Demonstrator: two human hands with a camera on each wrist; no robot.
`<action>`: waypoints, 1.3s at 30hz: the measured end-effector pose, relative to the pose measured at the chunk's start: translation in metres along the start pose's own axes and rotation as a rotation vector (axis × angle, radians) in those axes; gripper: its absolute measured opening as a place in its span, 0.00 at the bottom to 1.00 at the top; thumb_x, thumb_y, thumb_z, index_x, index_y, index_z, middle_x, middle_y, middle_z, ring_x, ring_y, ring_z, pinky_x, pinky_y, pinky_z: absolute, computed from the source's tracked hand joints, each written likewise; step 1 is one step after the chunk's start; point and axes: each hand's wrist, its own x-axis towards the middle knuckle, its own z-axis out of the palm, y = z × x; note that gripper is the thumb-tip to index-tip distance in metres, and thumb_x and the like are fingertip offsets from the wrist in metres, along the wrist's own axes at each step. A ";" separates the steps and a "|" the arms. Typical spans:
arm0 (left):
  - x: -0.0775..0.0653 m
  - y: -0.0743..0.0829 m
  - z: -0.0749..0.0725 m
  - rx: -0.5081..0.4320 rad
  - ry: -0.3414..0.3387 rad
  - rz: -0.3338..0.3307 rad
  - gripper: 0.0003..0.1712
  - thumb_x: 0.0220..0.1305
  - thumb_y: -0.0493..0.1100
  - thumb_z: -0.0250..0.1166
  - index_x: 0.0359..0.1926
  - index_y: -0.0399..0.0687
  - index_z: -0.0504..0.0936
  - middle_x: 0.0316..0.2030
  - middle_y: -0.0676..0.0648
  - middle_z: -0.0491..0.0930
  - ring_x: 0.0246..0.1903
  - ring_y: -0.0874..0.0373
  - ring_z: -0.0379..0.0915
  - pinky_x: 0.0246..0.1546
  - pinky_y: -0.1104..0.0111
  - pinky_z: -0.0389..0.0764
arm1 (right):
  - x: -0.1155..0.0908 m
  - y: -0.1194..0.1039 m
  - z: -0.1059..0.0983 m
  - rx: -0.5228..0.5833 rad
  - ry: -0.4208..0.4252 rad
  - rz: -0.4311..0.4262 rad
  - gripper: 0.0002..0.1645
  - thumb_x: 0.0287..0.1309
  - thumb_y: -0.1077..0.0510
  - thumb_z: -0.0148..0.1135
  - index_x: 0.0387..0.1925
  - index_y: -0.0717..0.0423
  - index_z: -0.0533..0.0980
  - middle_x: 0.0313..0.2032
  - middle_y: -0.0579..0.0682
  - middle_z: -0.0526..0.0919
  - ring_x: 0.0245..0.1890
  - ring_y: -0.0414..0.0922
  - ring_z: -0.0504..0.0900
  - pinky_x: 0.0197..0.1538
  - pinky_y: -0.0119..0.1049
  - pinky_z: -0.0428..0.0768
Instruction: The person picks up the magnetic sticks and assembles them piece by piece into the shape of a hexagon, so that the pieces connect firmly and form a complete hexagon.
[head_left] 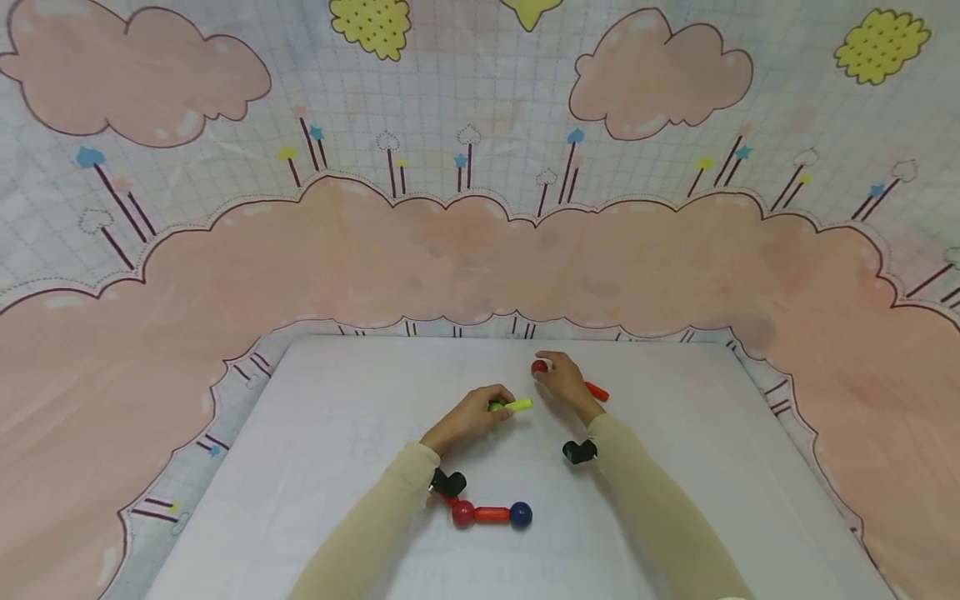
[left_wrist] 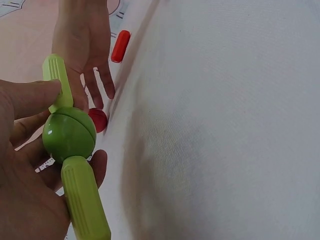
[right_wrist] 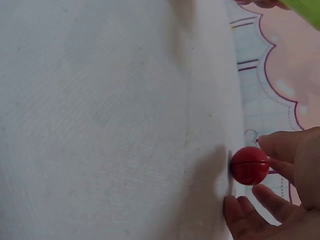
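My left hand (head_left: 474, 412) grips a green ball (left_wrist: 69, 135) that has a yellow-green rod (left_wrist: 86, 200) joined at one side and a second such rod (left_wrist: 57, 75) at the other. In the left wrist view the thumb presses on the farther rod. Toward the back of the table, my right hand (head_left: 562, 379) has its thumb and fingers round a red ball (right_wrist: 250, 165), which sits at or close to the white surface. The other right fingers are spread. Just right of that hand lies a loose red rod (head_left: 597, 391).
Nearer on the white table (head_left: 360, 392) lies a joined chain: a red ball (head_left: 463, 514), a red rod (head_left: 492, 515) and a blue ball (head_left: 521, 515). Another red rod (head_left: 448, 500) meets the red ball, partly hidden by the left wrist camera (head_left: 448, 483). A printed cloth (head_left: 480, 258) surrounds the table.
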 end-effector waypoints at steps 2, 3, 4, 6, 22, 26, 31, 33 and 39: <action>-0.001 0.000 0.001 -0.007 0.000 0.000 0.09 0.68 0.42 0.62 0.48 0.48 0.80 0.41 0.49 0.80 0.39 0.58 0.71 0.44 0.66 0.74 | 0.000 0.002 0.001 0.015 -0.012 0.000 0.25 0.66 0.58 0.59 0.63 0.54 0.72 0.64 0.59 0.71 0.60 0.57 0.72 0.65 0.53 0.72; 0.000 0.000 0.001 -0.008 0.002 0.002 0.09 0.68 0.42 0.62 0.48 0.48 0.80 0.41 0.49 0.80 0.39 0.59 0.71 0.44 0.66 0.74 | 0.000 0.004 0.001 0.023 -0.014 -0.002 0.24 0.66 0.58 0.59 0.62 0.54 0.73 0.63 0.59 0.73 0.59 0.56 0.73 0.65 0.52 0.72; -0.001 0.000 0.001 -0.008 0.003 0.003 0.09 0.68 0.42 0.62 0.48 0.49 0.80 0.41 0.49 0.81 0.39 0.59 0.71 0.44 0.66 0.74 | 0.000 0.005 0.001 0.027 -0.014 -0.003 0.23 0.66 0.59 0.59 0.61 0.54 0.74 0.61 0.58 0.75 0.58 0.55 0.73 0.64 0.51 0.73; -0.001 0.000 0.001 -0.010 0.006 0.003 0.09 0.68 0.42 0.62 0.48 0.49 0.80 0.41 0.49 0.81 0.39 0.59 0.71 0.44 0.67 0.73 | -0.001 0.007 0.002 0.026 -0.007 -0.017 0.21 0.66 0.60 0.59 0.60 0.53 0.74 0.58 0.56 0.77 0.57 0.54 0.74 0.63 0.50 0.74; -0.008 0.002 0.000 -0.033 0.027 -0.030 0.09 0.69 0.43 0.61 0.48 0.50 0.80 0.41 0.50 0.80 0.39 0.58 0.71 0.43 0.66 0.74 | -0.020 -0.002 -0.002 0.061 0.037 -0.087 0.20 0.64 0.58 0.63 0.57 0.53 0.75 0.57 0.56 0.80 0.56 0.53 0.79 0.56 0.47 0.80; -0.007 0.001 -0.002 -0.030 0.032 -0.029 0.09 0.69 0.43 0.61 0.48 0.51 0.80 0.41 0.50 0.80 0.38 0.58 0.71 0.42 0.66 0.73 | -0.027 -0.008 -0.008 0.064 0.053 -0.100 0.21 0.64 0.57 0.64 0.58 0.52 0.75 0.57 0.55 0.79 0.56 0.53 0.79 0.54 0.46 0.81; -0.007 0.001 -0.002 -0.042 0.036 -0.021 0.09 0.69 0.43 0.62 0.48 0.50 0.80 0.41 0.49 0.80 0.39 0.56 0.71 0.44 0.64 0.73 | -0.038 -0.010 -0.013 0.068 0.074 -0.125 0.22 0.63 0.56 0.65 0.57 0.50 0.75 0.57 0.53 0.80 0.55 0.53 0.79 0.54 0.46 0.81; -0.007 0.000 -0.002 -0.040 0.035 -0.018 0.09 0.69 0.43 0.62 0.48 0.50 0.80 0.41 0.49 0.80 0.39 0.57 0.71 0.44 0.64 0.73 | -0.043 -0.011 -0.015 0.073 0.076 -0.142 0.21 0.62 0.56 0.66 0.57 0.50 0.75 0.57 0.53 0.80 0.55 0.53 0.79 0.54 0.47 0.81; -0.007 0.000 -0.001 -0.029 0.038 -0.002 0.10 0.68 0.43 0.62 0.48 0.49 0.80 0.40 0.49 0.80 0.38 0.58 0.71 0.41 0.67 0.74 | -0.060 -0.014 -0.019 0.089 0.068 -0.163 0.22 0.61 0.57 0.67 0.56 0.51 0.76 0.55 0.53 0.81 0.55 0.53 0.80 0.54 0.47 0.81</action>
